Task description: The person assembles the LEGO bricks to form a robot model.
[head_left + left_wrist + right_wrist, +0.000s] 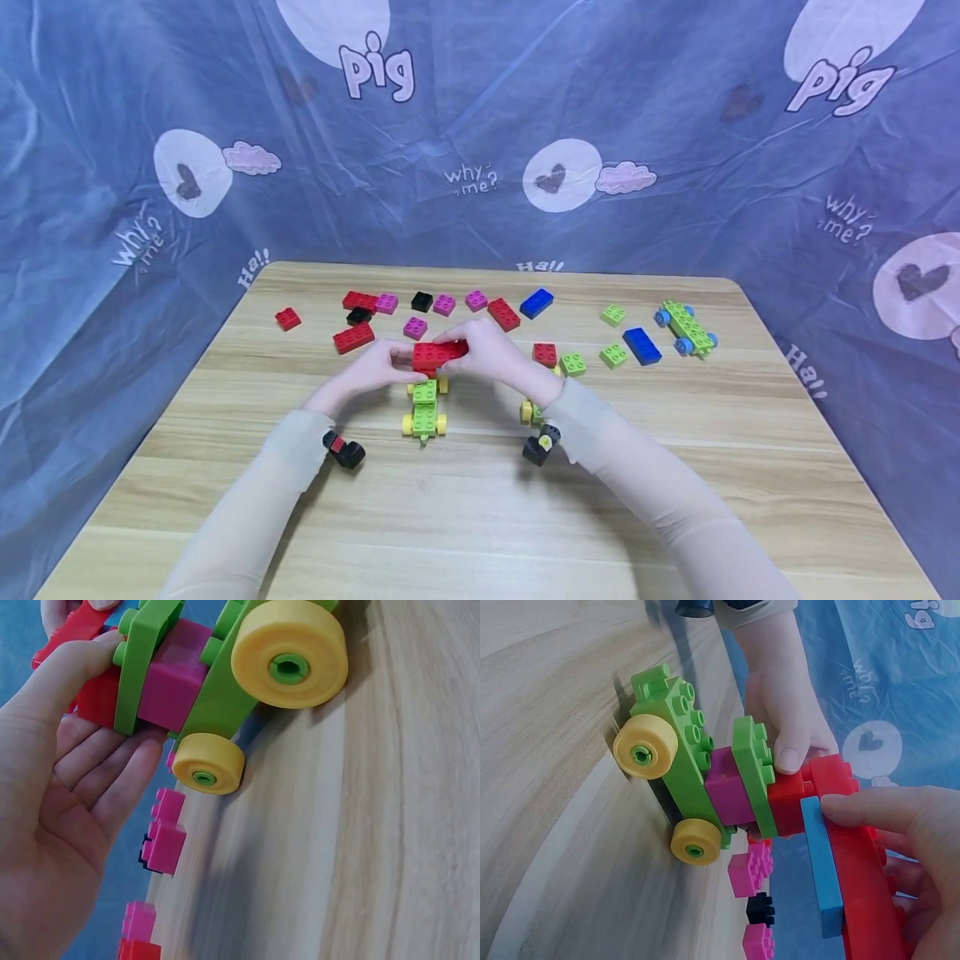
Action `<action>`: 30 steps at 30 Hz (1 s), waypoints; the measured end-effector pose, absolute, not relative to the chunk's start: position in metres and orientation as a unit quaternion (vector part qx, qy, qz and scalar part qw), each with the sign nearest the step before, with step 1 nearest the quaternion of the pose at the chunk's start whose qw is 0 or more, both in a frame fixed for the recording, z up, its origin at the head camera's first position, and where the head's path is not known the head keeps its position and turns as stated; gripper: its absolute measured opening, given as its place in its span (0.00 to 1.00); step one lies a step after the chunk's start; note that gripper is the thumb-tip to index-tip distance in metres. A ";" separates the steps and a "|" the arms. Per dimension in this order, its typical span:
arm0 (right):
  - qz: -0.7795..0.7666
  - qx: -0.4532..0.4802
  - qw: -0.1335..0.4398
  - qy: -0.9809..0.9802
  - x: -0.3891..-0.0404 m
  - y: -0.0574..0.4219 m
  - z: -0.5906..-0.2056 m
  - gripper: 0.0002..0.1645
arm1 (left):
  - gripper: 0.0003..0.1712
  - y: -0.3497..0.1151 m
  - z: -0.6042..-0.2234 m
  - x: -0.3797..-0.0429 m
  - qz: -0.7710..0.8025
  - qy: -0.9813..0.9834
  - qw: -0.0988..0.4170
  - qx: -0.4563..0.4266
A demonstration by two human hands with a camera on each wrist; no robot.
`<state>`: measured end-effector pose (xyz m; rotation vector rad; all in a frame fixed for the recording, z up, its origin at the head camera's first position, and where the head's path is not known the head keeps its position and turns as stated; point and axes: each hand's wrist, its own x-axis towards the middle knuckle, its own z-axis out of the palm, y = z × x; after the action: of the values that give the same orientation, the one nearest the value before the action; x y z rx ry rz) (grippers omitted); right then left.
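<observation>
A green wheeled base with yellow wheels stands on the table under both hands. It carries a stack: a magenta brick, a green plate and a red brick. My left hand holds this stack near its top, thumb by the green plate's studs and the red brick. My right hand grips a long red piece with a flat blue piece along its underside. One end of the long red piece meets the top of the stacked red brick.
Loose red bricks, magenta bricks and black bricks lie behind the hands. Blue bricks, green bricks and a blue-wheeled green base lie to the right. Another yellow-wheeled base is partly hidden by the right wrist.
</observation>
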<state>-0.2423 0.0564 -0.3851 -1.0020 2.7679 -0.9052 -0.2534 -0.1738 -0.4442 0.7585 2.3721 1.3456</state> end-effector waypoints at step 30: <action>-0.246 -0.337 0.021 0.908 -0.242 0.053 -0.383 0.24 | 0.16 -0.164 -0.416 -0.235 0.476 0.827 0.149 0.258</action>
<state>-0.2419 0.0529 -0.3832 -1.0456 2.8169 -0.7633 -0.2350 -0.1640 -0.4156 0.7417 2.3781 1.3694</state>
